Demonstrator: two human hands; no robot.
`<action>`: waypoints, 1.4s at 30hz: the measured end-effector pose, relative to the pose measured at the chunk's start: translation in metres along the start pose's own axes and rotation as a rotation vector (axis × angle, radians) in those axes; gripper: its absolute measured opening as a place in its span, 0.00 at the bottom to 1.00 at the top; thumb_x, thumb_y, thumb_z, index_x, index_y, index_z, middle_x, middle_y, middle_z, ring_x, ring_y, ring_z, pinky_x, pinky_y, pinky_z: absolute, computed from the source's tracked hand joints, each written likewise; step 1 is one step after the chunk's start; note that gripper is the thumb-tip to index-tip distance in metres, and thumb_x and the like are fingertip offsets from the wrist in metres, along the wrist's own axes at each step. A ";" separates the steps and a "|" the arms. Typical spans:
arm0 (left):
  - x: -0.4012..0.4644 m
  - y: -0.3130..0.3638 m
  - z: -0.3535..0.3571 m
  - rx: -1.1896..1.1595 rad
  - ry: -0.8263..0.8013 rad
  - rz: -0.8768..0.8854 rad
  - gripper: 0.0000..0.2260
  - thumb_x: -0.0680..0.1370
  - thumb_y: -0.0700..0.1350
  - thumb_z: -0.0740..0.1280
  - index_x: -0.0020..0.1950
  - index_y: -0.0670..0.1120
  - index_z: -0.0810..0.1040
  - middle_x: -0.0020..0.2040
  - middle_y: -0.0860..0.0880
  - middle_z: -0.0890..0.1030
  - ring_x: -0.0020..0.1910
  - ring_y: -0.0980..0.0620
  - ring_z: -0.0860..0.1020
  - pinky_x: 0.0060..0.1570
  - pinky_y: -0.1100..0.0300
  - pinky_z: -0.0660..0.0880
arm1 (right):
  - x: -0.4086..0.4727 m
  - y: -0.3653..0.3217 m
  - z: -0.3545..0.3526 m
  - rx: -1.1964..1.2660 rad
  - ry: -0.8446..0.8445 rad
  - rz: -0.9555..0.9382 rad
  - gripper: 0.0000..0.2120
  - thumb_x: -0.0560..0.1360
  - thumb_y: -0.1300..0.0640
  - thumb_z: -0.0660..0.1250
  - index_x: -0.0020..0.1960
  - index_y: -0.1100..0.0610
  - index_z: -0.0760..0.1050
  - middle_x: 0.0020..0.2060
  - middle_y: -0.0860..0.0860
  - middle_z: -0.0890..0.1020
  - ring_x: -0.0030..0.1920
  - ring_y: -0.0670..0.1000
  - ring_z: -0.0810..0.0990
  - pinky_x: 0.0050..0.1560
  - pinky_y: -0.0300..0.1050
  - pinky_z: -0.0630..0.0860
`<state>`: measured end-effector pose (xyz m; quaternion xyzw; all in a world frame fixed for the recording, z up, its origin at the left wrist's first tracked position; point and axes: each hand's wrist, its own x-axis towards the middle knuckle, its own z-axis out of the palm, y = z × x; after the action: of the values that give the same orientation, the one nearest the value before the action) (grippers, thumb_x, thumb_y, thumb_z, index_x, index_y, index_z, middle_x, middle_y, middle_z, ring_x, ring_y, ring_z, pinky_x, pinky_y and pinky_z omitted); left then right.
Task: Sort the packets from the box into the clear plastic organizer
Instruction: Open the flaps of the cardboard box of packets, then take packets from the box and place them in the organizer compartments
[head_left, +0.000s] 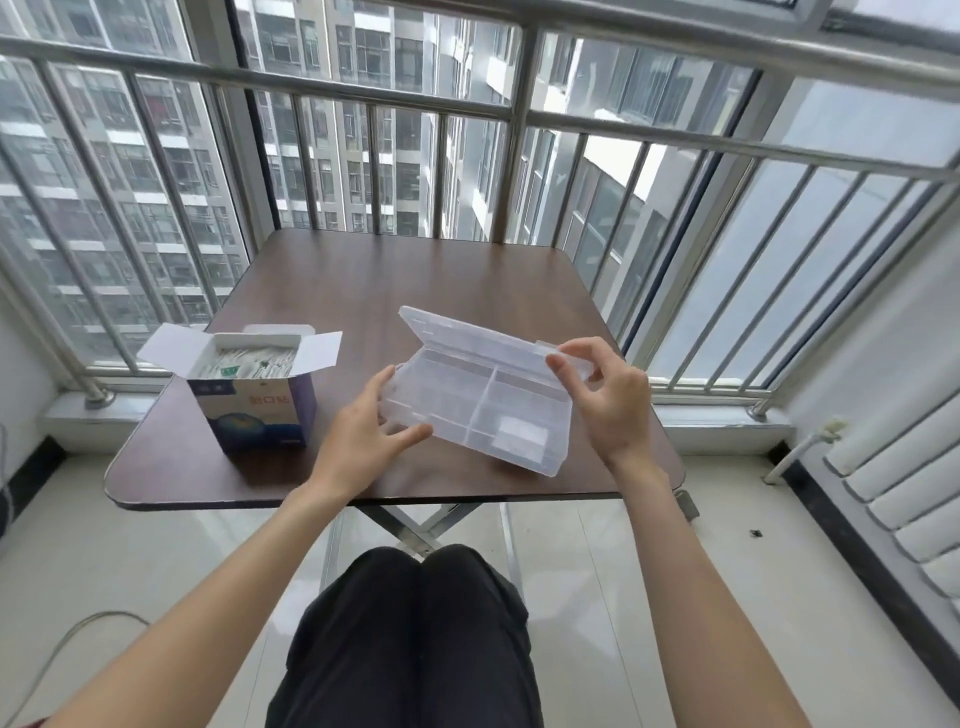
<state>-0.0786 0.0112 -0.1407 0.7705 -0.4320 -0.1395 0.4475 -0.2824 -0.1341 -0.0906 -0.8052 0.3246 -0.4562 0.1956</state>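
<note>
Lap: dark trousers (410, 639) of the seated person, nearest the lens
Left hand (363, 431): fingers spread and relaxed, tips touching the near-left edge of the clear plastic organizer (478, 405); steadying, not gripping
Right hand (608, 395): thumb and forefinger pinching the lid (467, 332) at its right end, lid half raised
Organizer: tilted above the table (395, 270), compartments apparently bare
Handling: judged light, stiff, thin-walled and slick; hinge likely the weak point; hold by the base rims, not the lid
Box (254, 395): left of the organizer, well apart, flaps open, packets (244, 364) upright inside
Packets: judged light, flat, pliable; pinch by the top edges
Beyond: metal railing (467, 109)
</note>
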 end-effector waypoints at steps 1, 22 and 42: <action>-0.002 -0.003 0.000 0.061 0.003 0.012 0.38 0.68 0.52 0.76 0.74 0.51 0.62 0.62 0.46 0.78 0.57 0.50 0.76 0.52 0.60 0.71 | 0.007 0.000 0.001 0.015 0.019 0.012 0.12 0.75 0.45 0.67 0.51 0.53 0.77 0.41 0.41 0.80 0.35 0.43 0.77 0.38 0.38 0.74; -0.036 -0.002 -0.031 0.506 0.091 0.204 0.18 0.76 0.58 0.63 0.63 0.53 0.77 0.53 0.53 0.83 0.50 0.51 0.80 0.46 0.57 0.76 | 0.019 0.067 0.050 -0.455 -0.603 0.253 0.22 0.81 0.46 0.51 0.71 0.53 0.67 0.71 0.53 0.68 0.74 0.55 0.59 0.73 0.54 0.55; -0.001 -0.058 -0.133 0.529 0.129 0.142 0.45 0.67 0.61 0.73 0.77 0.46 0.56 0.77 0.48 0.56 0.76 0.50 0.54 0.74 0.51 0.50 | 0.068 -0.177 0.190 -0.324 -1.041 -0.619 0.09 0.73 0.60 0.67 0.50 0.52 0.81 0.47 0.49 0.82 0.43 0.47 0.75 0.43 0.41 0.72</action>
<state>0.0316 0.1009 -0.1135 0.8356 -0.4770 0.0592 0.2659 -0.0321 -0.0514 -0.0378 -0.9979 0.0036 0.0155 0.0622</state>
